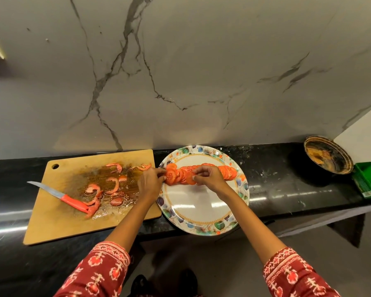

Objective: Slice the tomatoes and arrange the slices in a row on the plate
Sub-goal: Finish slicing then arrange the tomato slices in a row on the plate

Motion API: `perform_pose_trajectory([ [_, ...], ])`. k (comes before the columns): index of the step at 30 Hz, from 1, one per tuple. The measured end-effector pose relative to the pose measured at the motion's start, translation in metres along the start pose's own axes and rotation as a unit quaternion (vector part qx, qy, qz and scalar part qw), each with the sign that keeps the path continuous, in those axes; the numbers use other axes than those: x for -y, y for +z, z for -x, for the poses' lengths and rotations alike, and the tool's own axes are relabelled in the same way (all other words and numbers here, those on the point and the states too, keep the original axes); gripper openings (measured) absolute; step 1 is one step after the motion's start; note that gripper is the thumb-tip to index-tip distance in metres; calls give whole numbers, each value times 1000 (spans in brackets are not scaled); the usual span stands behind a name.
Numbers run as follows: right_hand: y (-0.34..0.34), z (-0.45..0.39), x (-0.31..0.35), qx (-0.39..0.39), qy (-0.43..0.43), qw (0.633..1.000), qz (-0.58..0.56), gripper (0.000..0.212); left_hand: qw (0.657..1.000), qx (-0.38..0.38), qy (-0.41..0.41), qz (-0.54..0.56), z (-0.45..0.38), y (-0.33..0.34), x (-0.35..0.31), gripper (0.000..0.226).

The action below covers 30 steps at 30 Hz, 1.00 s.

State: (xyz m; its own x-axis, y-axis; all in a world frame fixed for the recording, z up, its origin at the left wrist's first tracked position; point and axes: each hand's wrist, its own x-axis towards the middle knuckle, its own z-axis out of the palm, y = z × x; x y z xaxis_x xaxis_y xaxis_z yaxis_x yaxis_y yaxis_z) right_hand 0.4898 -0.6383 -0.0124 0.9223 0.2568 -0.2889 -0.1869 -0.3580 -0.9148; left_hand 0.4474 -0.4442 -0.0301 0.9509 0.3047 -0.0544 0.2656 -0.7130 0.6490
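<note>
step in hand: arranging, by the look of it; the cutting seems finished, as the knife (62, 197) lies unheld on the board (51, 219).

slices (201, 173): thin red rounds, wet and seedy on the cut face, overlapped in one row across the far half of the plate (201, 209), running from its left rim toward its right rim.

left hand (149, 183): at the left end of the row, fingers curled, tips pinching the end slice, which stands tilted on edge.

right hand (208, 177): at the middle of the row, fingers bent, tips pinching at the slices there; which single slice it holds cannot be told.

next move, as a guess: nudge the end slices into even overlap and close any gap. the rounds look limp and slippery, so a light pinch and a small slide would suit better than a lift.

plate: round, glossy, white centre, rim printed with leaves and flowers; just right of the board on the counter (287, 189).

board: flat, tan, rounded corners, hole at one corner; middle stained dark with juice and seeds.

scraps (114, 185): curled end pieces and peel, scattered on the board.

knife: slim steel blade, red handle, handle among the scraps.

counter: black, polished, speckled.

wall (180, 71): pale marble, grey veins.
</note>
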Motion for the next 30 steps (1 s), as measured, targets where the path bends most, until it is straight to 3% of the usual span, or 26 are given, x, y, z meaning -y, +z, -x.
perform_pose_trajectory([
  [10,15,-18,33,-25,16,997,76,8,993,-99,8,67,5,-9,12,25],
  [17,69,-30,52,-32,-22,973,227,8,995,-72,20,70,18,-10,20,37],
  [21,59,-46,57,-67,-52,963,256,14,996,-58,23,63,19,-1,29,34],
  [26,44,-71,59,-2,-2,946,325,12,995,-76,19,60,17,4,36,37],
  [30,54,-81,60,45,36,934,353,19,999,-33,28,18,12,1,20,65],
])
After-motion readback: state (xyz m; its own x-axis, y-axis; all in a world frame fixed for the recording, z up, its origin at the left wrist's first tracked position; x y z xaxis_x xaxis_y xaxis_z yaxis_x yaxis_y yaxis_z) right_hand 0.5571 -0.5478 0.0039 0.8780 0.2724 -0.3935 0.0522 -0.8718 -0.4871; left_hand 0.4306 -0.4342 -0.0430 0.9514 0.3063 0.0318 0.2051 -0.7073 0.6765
